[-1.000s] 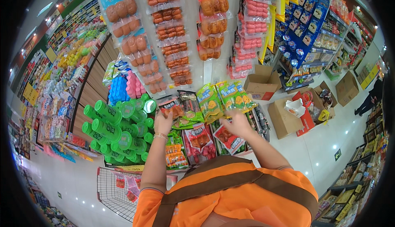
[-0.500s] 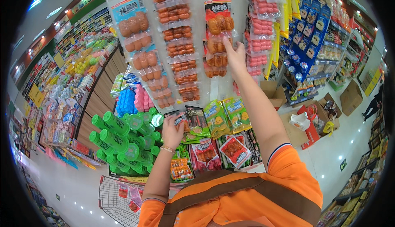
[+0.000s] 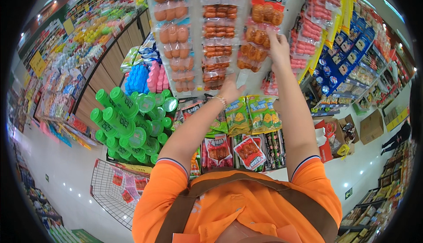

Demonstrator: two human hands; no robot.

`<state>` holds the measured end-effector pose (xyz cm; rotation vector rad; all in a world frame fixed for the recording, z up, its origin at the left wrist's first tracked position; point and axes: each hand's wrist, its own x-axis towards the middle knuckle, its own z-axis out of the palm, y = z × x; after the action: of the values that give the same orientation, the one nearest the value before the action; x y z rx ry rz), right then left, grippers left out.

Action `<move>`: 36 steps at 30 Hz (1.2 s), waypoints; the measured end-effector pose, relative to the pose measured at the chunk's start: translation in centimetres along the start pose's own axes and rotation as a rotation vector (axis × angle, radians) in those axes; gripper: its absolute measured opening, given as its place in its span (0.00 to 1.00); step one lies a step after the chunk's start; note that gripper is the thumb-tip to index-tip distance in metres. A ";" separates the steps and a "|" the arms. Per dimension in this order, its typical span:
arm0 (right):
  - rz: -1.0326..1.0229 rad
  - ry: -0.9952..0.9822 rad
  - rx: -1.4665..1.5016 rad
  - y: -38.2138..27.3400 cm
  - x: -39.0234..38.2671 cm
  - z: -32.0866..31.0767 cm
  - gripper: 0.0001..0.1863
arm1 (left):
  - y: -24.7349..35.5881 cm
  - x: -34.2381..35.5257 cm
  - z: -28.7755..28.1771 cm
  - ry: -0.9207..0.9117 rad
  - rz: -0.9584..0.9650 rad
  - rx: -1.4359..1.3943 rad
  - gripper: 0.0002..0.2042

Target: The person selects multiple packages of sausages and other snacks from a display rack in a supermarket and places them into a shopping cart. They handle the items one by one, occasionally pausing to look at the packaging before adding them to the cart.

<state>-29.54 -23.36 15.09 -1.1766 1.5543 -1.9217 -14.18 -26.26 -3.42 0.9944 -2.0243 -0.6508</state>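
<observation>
A strip of clear sausage packs with a black-and-red header hangs on the white display panel. My right hand (image 3: pixel 279 48) is closed on the edge of one sausage pack (image 3: pixel 257 35) in that strip, and the strip hangs at a tilt. Below its lowest pack, my left hand (image 3: pixel 230 90) is raised against the panel, its fingers stretched out and apparently holding nothing. Beside the left hand hangs a column of small reddish sausage packs (image 3: pixel 219 31). Two yellow-and-green packets (image 3: pixel 252 115) stand just under my hands.
Green-lidded bottles (image 3: pixel 128 124) are piled at the left. A wire shopping cart (image 3: pixel 105 183) with several red packs stands at lower left. Larger sausage packs (image 3: pixel 174 35) hang further left, pink ones (image 3: pixel 304 44) at right. Cardboard boxes (image 3: pixel 371 126) sit on the floor at right.
My left hand has left the packets on the lower shelf and moved up and right to the panel. The strip at my right hand now hangs more tilted. The view has shifted.
</observation>
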 end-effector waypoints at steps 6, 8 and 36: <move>-0.103 -0.094 0.163 -0.9 -0.2 -0.5 0.19 | -0.8 1.1 3.4 0.109 -0.052 -0.058 0.28; -0.092 -0.130 0.333 -0.7 -0.1 -0.6 0.15 | -1.1 1.4 3.6 0.059 -0.069 -0.083 0.23; 0.051 -0.261 0.489 -3.4 -8.2 -10.0 0.16 | -0.6 -0.5 2.5 0.309 0.038 -0.132 0.27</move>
<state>-32.28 -10.24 15.10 -1.0987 0.9010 -1.8764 -15.76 -25.95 -5.51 0.9152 -1.7041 -0.5650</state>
